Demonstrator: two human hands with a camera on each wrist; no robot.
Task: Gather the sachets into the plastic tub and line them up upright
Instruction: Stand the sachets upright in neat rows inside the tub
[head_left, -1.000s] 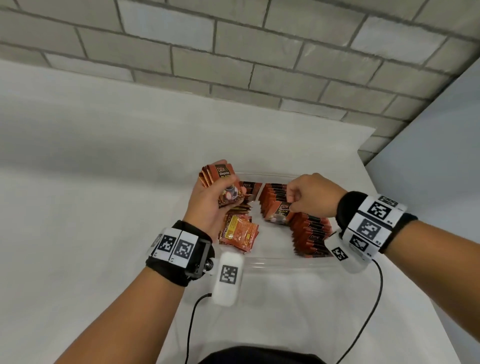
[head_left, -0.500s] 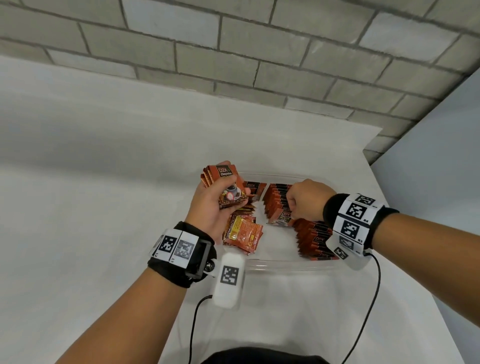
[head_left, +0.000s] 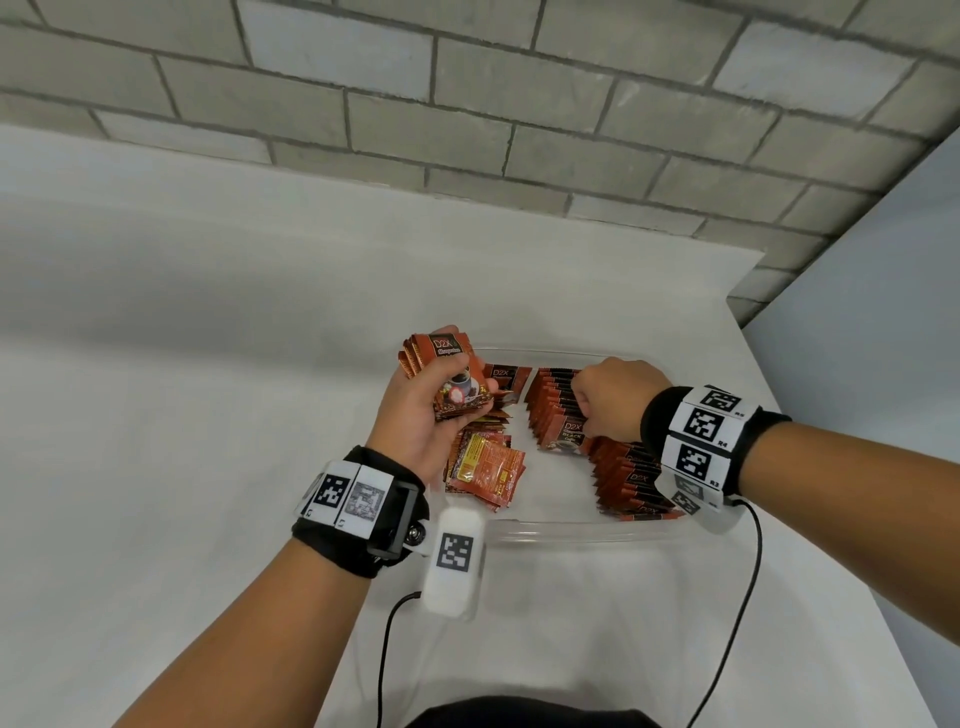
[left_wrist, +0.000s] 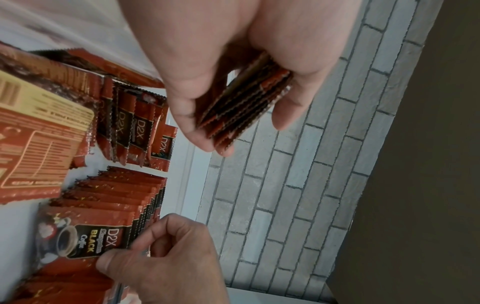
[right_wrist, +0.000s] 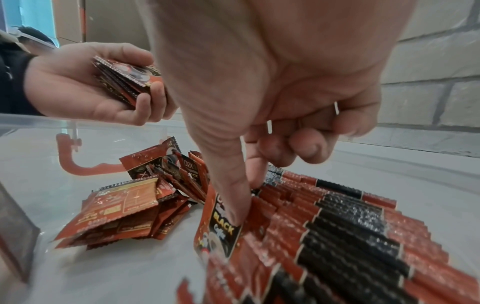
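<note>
A clear plastic tub (head_left: 571, 532) sits on the white table. Inside it, red-and-black sachets stand upright in a row (head_left: 550, 400) that runs toward me (head_left: 628, 483). My right hand (head_left: 608, 400) pinches the front sachet (right_wrist: 223, 230) of the far part of the row between thumb and forefinger; the sachet (left_wrist: 85, 232) reads D2X Black Coffee. My left hand (head_left: 415, 410) grips a stack of several sachets (head_left: 457, 374) above the tub's far left corner; the stack (left_wrist: 244, 107) is fanned at its edges. Loose sachets (head_left: 485, 467) lie flat in a pile on the tub's left side.
A grey brick wall (head_left: 467, 104) stands behind the table. The table's right edge (head_left: 831, 519) runs close to the tub. Cables (head_left: 384, 654) from the wrist cameras hang over the near table. The white table top (head_left: 156, 415) stretches to the left.
My right hand has eased the pinched sachet a little lower against the row. My left hand has stayed in place with its stack.
</note>
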